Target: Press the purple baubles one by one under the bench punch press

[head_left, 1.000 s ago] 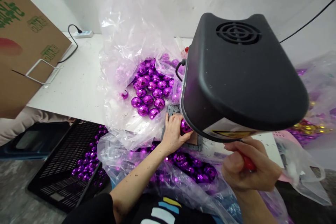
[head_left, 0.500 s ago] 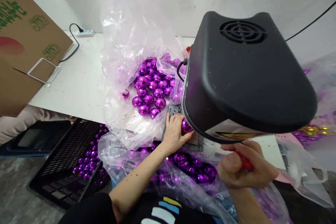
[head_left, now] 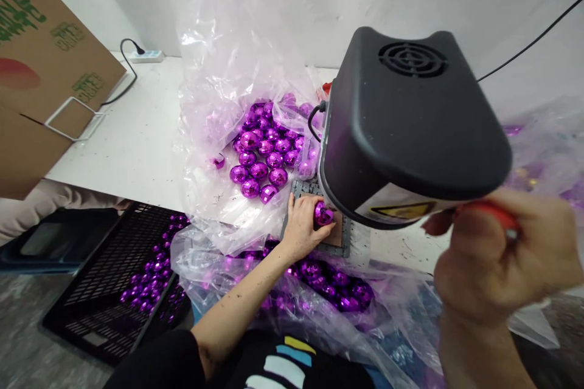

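Observation:
My left hand (head_left: 303, 222) has its thumb and fingers around a shiny purple mirror-ball ornament (head_left: 323, 214) on the grey base plate (head_left: 340, 249) of a black press machine (head_left: 420, 127). My right hand (head_left: 511, 255) is wrapped round the machine's red lever handle (head_left: 490, 213), to the right of the black housing. Beyond my left hand, many purple ornaments (head_left: 259, 171) lie on clear plastic sheeting. More purple ornaments (head_left: 349, 292) sit in a clear plastic bag (head_left: 319, 328) at the table's near edge, below my left forearm.
A cardboard box (head_left: 50, 73) stands at the left of the white table (head_left: 141, 140). A black crate (head_left: 95, 292) with small purple ornaments is on the floor. A power strip (head_left: 146, 56) lies by the wall. A person's trousered leg (head_left: 50, 206) shows at the left edge.
My right hand has come up and to the right with the red lever handle. The black housing looks tilted differently. My left hand stays at the base plate, and more of its ornament shows.

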A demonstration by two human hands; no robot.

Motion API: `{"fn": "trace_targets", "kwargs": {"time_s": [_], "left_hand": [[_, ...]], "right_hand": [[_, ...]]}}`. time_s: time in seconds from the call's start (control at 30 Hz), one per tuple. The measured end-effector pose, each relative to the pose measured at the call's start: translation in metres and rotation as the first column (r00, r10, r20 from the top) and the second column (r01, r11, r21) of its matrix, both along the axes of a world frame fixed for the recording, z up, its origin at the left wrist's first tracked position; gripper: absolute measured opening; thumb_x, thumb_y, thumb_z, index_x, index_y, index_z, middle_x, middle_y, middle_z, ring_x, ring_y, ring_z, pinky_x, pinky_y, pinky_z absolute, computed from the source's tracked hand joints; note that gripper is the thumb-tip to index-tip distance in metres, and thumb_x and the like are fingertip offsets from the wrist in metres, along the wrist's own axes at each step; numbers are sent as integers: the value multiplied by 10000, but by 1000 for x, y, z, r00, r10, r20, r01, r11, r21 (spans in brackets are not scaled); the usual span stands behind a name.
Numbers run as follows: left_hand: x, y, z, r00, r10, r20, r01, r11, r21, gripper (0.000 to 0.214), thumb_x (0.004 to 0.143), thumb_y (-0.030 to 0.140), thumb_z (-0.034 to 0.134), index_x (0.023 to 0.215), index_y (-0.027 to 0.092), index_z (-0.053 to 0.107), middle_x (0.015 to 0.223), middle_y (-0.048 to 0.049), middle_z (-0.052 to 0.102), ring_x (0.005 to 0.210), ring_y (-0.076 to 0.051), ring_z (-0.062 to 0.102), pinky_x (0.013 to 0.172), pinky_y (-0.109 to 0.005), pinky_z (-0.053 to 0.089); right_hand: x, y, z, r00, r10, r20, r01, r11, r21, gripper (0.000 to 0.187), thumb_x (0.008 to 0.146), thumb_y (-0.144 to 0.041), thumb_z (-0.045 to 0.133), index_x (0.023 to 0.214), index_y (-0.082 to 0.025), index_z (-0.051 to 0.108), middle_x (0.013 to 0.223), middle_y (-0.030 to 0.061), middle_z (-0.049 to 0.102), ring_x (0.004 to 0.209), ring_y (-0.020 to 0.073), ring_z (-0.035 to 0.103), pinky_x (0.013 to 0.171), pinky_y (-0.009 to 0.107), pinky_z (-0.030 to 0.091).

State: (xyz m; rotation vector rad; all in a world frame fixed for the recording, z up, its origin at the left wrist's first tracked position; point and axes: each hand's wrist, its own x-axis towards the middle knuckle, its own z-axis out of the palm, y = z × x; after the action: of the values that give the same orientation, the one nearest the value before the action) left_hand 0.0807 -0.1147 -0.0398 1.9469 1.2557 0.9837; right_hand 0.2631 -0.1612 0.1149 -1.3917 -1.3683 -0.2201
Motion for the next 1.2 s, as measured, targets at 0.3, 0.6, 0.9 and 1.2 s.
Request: {"fn": "trace_targets", "kwargs": {"time_s": [0.3,0.6,0.9,1.2], "left_hand": [[-21,-91,-4,901,-309,-304,357,926,120,673,829,230,725,1435,237,433,1326,-124,580,1157,-287,564,941,-435,482],[-63,-34,32,998,23,-53,-9,969,245,200,1006,277,521,1169,205,611,1025,-67,692,993,-204,640,871,-368,529],[-129,45,1,853,318,-415,-300,948,110,492,847,211,690,1323,198,567,1214,-136,606,1128,-326,598,957,-469,495],[-125,16,48,786,319,529,-51,887,-460,544,844,472,675,1313,250,511,1181,-88,635,847,-188,655,680,-307,510]], "right_hand": [[-3,40,24,991,44,-128,-44,999,2,369,888,-525,611,860,-161,663,572,-50,526,458,75,538,410,229,354],[0,38,26,988,19,-152,-31,997,-74,377,864,-555,624,861,-181,662,549,-52,500,449,94,528,424,239,362],[2,45,24,988,35,-147,-38,999,-22,368,853,-533,643,858,-166,662,502,-64,489,413,91,509,432,238,357],[-1,47,29,988,38,-146,-45,998,-39,405,876,-547,614,864,-144,660,484,-69,470,413,75,500,435,231,358]]}}
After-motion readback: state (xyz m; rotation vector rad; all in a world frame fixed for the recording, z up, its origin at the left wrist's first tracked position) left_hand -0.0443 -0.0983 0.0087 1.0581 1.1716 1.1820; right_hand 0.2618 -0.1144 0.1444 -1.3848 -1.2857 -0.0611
